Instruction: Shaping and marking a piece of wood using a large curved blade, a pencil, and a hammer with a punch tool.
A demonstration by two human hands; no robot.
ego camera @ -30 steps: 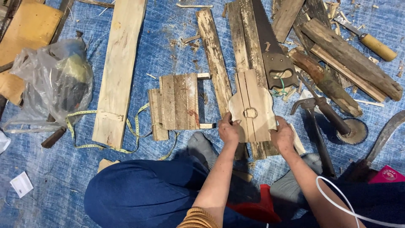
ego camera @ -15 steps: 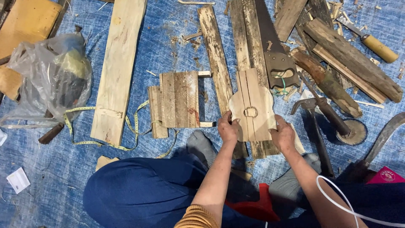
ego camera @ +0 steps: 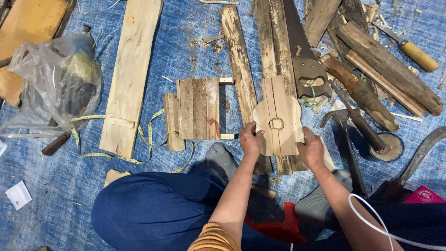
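the left hand (ego camera: 251, 140) and right hand (ego camera: 310, 150) each pinch a lower corner of a pale shaped wooden piece (ego camera: 278, 117), made of narrow slats with a small metal ring (ego camera: 276, 123) at its middle. the piece lies flat over weathered planks (ego camera: 271, 42) on the blue tarp (ego camera: 186, 42) that covers the floor. just left of it sits a small slatted wooden panel (ego camera: 197, 109). a handsaw (ego camera: 302, 60) lies above the piece, a hammer (ego camera: 348, 139) to its right. a yellow tape measure (ego camera: 116, 158) curls by a long pale board (ego camera: 130, 79).
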